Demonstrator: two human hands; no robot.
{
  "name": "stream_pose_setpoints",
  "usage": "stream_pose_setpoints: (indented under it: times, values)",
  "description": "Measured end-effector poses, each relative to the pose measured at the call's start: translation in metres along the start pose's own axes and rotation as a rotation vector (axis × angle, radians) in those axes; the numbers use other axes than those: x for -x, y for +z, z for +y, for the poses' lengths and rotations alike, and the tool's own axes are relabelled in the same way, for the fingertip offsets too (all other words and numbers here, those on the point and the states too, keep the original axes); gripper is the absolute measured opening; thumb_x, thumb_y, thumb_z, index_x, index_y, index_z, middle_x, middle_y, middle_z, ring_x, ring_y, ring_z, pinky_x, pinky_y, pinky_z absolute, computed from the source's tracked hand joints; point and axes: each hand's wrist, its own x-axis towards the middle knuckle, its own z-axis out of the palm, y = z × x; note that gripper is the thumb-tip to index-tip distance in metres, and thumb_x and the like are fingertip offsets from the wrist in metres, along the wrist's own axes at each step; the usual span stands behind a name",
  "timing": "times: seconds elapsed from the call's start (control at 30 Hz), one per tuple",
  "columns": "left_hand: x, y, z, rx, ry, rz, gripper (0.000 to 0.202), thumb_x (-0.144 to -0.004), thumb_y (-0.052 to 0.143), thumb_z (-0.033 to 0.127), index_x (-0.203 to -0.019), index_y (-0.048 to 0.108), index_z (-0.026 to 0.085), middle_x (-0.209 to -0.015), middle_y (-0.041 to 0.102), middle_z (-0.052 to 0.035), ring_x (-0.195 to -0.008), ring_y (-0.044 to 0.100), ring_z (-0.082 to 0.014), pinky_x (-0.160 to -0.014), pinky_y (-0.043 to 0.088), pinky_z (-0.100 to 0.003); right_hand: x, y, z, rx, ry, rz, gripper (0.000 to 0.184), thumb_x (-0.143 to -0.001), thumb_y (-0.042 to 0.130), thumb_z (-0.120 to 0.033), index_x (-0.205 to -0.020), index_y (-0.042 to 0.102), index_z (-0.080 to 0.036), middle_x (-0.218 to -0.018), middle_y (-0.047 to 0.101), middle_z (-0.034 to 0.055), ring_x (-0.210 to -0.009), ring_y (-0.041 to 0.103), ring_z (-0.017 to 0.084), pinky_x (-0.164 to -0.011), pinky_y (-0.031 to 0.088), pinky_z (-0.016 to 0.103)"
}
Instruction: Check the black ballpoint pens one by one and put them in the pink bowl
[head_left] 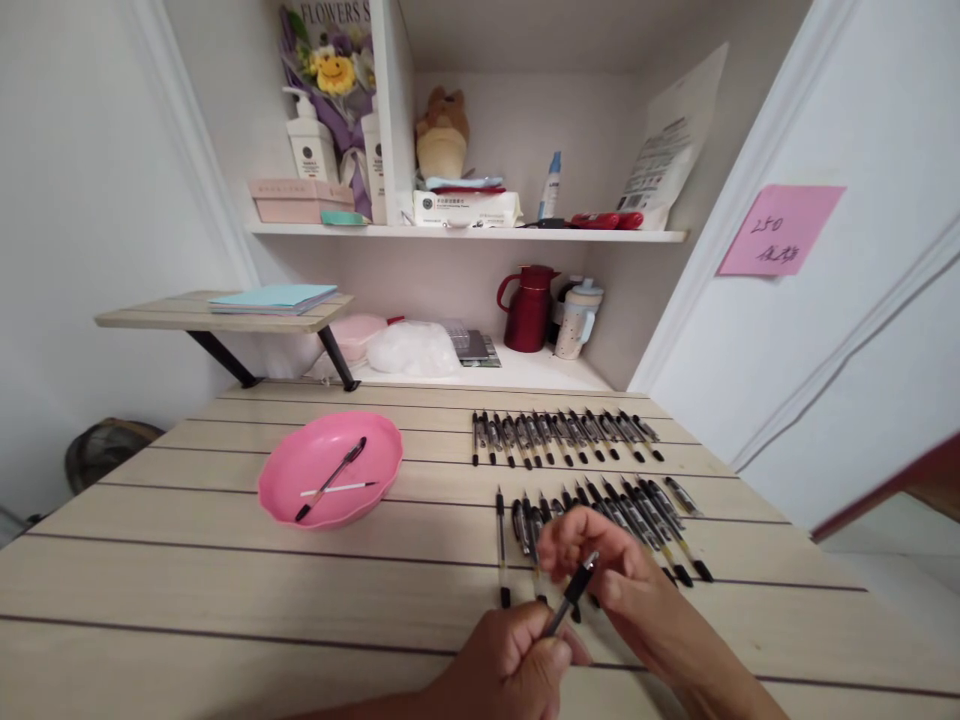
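My left hand (514,660) is closed round the lower end of a black pen (574,592) near the table's front edge. My right hand (611,575) pinches the same pen's upper end with its fingers curled. Just beyond my hands lies a near row of several black pens (637,510) on the wooden table (187,590). A second row of several pens (562,435) lies farther back. To the left a pink dish (285,480) holds one black pen (331,478) and a thin white refill (339,489).
A small wooden riser (172,317) with light blue notebooks (271,297) stands at the back left. Shelves behind hold a dark red jug (528,307), a white cup (577,318), bottles and boxes. A pink note (780,229) is stuck on the white door to the right.
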Motion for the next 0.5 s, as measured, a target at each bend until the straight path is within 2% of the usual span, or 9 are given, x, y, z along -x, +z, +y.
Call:
stream_pose_setpoints:
  times: [0.07,0.1,0.2,0.27,0.4,0.5]
  values:
    - [-0.0003,0.0000,0.0005,-0.008,0.003,0.008,0.045,-0.081,0.036,0.050,-0.090,0.056,0.011,-0.044,0.040,0.0054,-0.037,0.034,-0.0054,-0.038,0.025,-0.016,0.0011,-0.0007,-0.0002,0.004,0.034,-0.006,0.036,-0.065,0.066,-0.046,-0.090,0.061,-0.020,-0.092,0.059,0.0082,-0.080,0.051,0.020,-0.073,0.038,0.033]
    - [-0.0006,0.0000,0.0007,-0.010,0.006,0.011,0.045,-0.081,0.036,0.049,-0.090,0.056,0.011,-0.044,0.040,0.0053,-0.037,0.034,-0.0053,-0.038,0.025,-0.016,0.0014,-0.0014,0.0000,0.018,0.030,0.005,0.031,-0.068,0.064,-0.042,-0.089,0.062,-0.020,-0.092,0.059,0.0079,-0.081,0.051,0.019,-0.074,0.037,0.033]
    - [-0.0016,0.0004,0.0003,-0.013,0.004,0.012,0.045,-0.080,0.036,0.050,-0.089,0.056,0.010,-0.044,0.040,0.0054,-0.036,0.034,-0.0053,-0.037,0.025,-0.016,0.0012,-0.0042,0.0016,0.063,-0.040,0.042,0.011,-0.068,0.066,-0.029,-0.072,0.062,-0.020,-0.079,0.057,0.0033,-0.072,0.049,0.015,-0.068,0.037,0.027]
    - [-0.0019,0.0006,-0.0009,-0.014,-0.002,0.009,0.046,-0.080,0.037,0.051,-0.088,0.056,0.011,-0.044,0.040,0.0053,-0.036,0.034,-0.0055,-0.037,0.026,-0.016,0.0007,-0.0051,0.0026,0.061,-0.051,0.031,0.014,-0.065,0.069,-0.030,-0.071,0.060,-0.020,-0.076,0.057,0.0024,-0.070,0.048,0.014,-0.065,0.036,0.026]
    - [-0.0013,0.0001,-0.0021,-0.017,0.013,0.016,0.044,-0.081,0.037,0.050,-0.089,0.056,0.011,-0.046,0.041,0.0050,-0.038,0.035,-0.0051,-0.039,0.027,-0.016,0.0013,-0.0047,0.0023,0.018,0.012,0.001,0.028,-0.069,0.064,-0.038,-0.090,0.061,-0.020,-0.090,0.060,0.0077,-0.080,0.051,0.019,-0.074,0.038,0.034]
    - [-0.0014,-0.0003,-0.0013,-0.007,0.008,0.013,0.045,-0.080,0.038,0.052,-0.088,0.055,0.011,-0.044,0.040,0.0054,-0.037,0.035,-0.0050,-0.039,0.026,-0.016,0.0008,-0.0058,0.0031,0.061,-0.038,0.027,0.012,-0.071,0.063,-0.029,-0.078,0.064,-0.019,-0.082,0.059,0.0053,-0.076,0.051,0.017,-0.072,0.038,0.031]
